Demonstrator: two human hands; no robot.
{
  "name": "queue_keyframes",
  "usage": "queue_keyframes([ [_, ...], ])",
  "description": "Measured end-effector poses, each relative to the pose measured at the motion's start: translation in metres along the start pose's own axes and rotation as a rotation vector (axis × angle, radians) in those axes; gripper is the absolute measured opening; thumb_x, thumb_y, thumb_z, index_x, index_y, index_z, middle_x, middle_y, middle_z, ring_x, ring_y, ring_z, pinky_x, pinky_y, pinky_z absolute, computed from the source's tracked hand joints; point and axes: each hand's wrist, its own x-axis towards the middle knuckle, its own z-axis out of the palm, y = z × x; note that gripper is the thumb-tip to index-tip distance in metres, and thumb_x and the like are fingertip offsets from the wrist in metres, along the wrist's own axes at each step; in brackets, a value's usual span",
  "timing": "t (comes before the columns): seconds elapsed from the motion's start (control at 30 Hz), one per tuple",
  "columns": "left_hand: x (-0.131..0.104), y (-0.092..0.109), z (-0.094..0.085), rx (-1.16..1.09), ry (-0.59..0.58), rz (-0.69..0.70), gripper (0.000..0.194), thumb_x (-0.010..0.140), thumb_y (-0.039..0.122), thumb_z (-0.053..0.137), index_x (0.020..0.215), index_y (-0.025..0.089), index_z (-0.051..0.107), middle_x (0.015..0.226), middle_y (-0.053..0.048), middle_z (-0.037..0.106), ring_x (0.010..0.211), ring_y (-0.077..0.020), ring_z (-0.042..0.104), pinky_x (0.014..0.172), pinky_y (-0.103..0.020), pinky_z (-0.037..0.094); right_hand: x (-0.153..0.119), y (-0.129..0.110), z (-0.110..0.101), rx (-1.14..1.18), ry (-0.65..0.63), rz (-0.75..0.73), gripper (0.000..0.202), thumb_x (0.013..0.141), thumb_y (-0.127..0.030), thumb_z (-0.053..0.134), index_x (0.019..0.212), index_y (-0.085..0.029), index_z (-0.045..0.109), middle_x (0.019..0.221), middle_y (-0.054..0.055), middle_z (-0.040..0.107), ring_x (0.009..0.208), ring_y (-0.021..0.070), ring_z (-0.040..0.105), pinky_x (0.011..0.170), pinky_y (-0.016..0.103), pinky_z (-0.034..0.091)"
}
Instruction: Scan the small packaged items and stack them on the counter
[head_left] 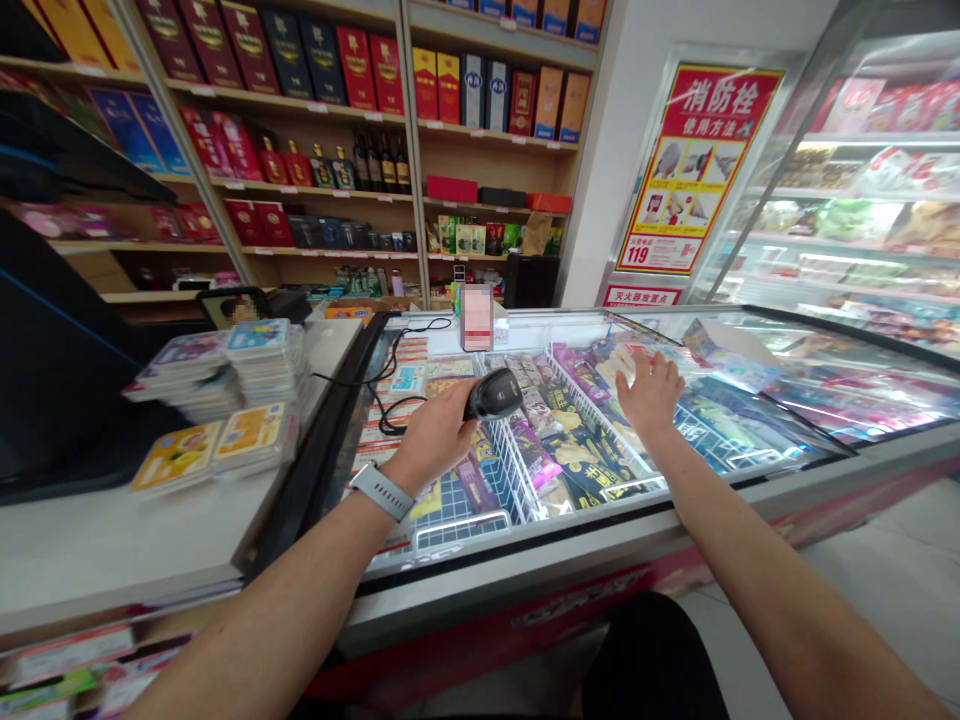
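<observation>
My left hand (439, 432), with a pale watch on its wrist, is wrapped round the handle of a black barcode scanner (496, 396). The scanner's head points right, over the glass top of a chest freezer (637, 537). From it a black cable (394, 365) runs back to the left. To the right, my right hand (651, 395) is over the glass with its fingers spread and nothing in them; whether it touches the glass I cannot tell. Under the glass, wire baskets (517, 470) hold packaged ice creams (577, 450).
On the counter (67, 560) at left stand stacks of flat plastic packs (259, 370), beside a dark monitor (60, 350). A small stand with a pink-and-white panel (477, 318) rises at the freezer's back. Shelves of boxed bottles (300, 55) line the wall; a glass-fronted cooler (870, 200) stands at right.
</observation>
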Motion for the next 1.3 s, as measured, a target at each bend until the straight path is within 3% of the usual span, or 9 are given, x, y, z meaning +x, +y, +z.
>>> queue_keyframes([
  [0.3, 0.000, -0.001, 0.001, 0.004, 0.009, 0.008, 0.053, 0.088, 0.015, 0.060, 0.140, 0.020, 0.051, 0.141, -0.011, 0.066, 0.125, -0.0288, 0.067, 0.107, -0.044, 0.054, 0.002, 0.001, -0.005, 0.047, 0.029, -0.040, 0.043, 0.094, -0.029, 0.049, 0.130, -0.015, 0.068, 0.141, 0.023, 0.060, 0.123, 0.0379, 0.054, 0.107, 0.060, 0.035],
  [0.57, 0.000, -0.001, 0.001, 0.003, 0.006, 0.000, 0.055, 0.088, 0.016, 0.059, 0.142, 0.019, 0.050, 0.141, -0.011, 0.066, 0.126, -0.0298, 0.066, 0.108, -0.046, 0.054, 0.001, -0.004, -0.014, 0.127, 0.103, -0.168, 0.041, 0.099, -0.034, 0.046, 0.128, -0.016, 0.069, 0.135, 0.017, 0.065, 0.126, 0.0320, 0.055, 0.110, 0.047, 0.040],
  [0.8, 0.001, -0.003, 0.002, 0.003, 0.011, 0.002, 0.055, 0.088, 0.016, 0.059, 0.142, 0.018, 0.050, 0.141, -0.011, 0.066, 0.126, -0.0303, 0.066, 0.108, -0.046, 0.053, -0.005, -0.021, -0.018, 0.299, 0.089, -0.391, 0.036, 0.100, -0.036, 0.048, 0.124, -0.019, 0.070, 0.131, 0.015, 0.068, 0.126, 0.0296, 0.059, 0.113, 0.047, 0.043],
  [0.93, 0.001, -0.004, 0.003, 0.011, 0.010, 0.002, 0.055, 0.088, 0.016, 0.059, 0.142, 0.018, 0.050, 0.142, -0.012, 0.065, 0.126, -0.0308, 0.066, 0.108, -0.047, 0.053, -0.011, -0.026, -0.012, 0.364, -0.037, -0.458, 0.035, 0.102, -0.039, 0.046, 0.123, -0.020, 0.068, 0.118, 0.014, 0.075, 0.109, 0.0286, 0.071, 0.097, 0.041, 0.055],
  [1.07, 0.001, -0.003, 0.002, 0.008, 0.009, 0.001, 0.055, 0.089, 0.017, 0.059, 0.143, 0.017, 0.050, 0.142, -0.012, 0.065, 0.128, -0.0305, 0.065, 0.110, -0.046, 0.052, -0.015, -0.027, -0.010, 0.437, -0.216, -0.349, 0.036, 0.102, -0.043, 0.044, 0.121, -0.020, 0.064, 0.106, 0.012, 0.077, 0.087, 0.0274, 0.076, 0.077, 0.036, 0.058],
  [1.3, 0.000, -0.004, 0.004, 0.006, 0.014, 0.010, 0.055, 0.089, 0.017, 0.059, 0.143, 0.017, 0.050, 0.142, -0.012, 0.065, 0.126, -0.0309, 0.066, 0.108, -0.046, 0.053, -0.015, -0.029, -0.013, 0.611, -0.365, -0.151, 0.034, 0.096, -0.044, 0.049, 0.116, -0.020, 0.063, 0.103, 0.010, 0.074, 0.062, 0.0219, 0.074, 0.065, 0.035, 0.056],
])
